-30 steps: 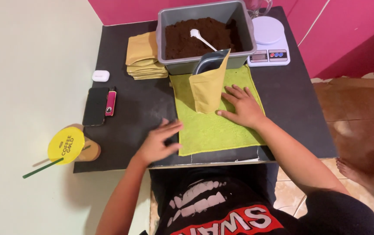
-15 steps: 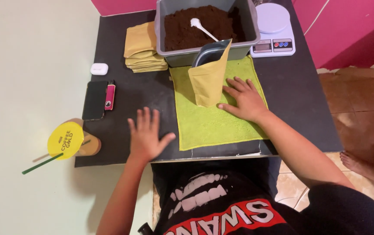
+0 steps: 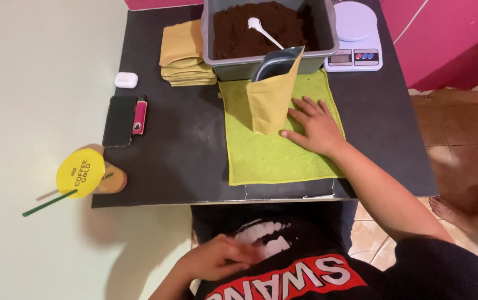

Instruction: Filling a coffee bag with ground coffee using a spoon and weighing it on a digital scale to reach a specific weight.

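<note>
Right hand [image 3: 316,126] flat, fingers spread on green cloth [image 3: 275,155], beside upright open kraft pouch [image 3: 271,100]. Left hand [image 3: 219,258] off tabletop [image 3: 178,150], loosely curled, empty, against shirt.

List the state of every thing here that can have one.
Kraft pouch: upright, mouth open.
Gray tub: filled with dark grounds, white spoon in it.
Green cloth: spread flat.
Phone: screen dark.
Right hand: flat on cloth, beside pouch.
Left hand: against shirt.
</note>
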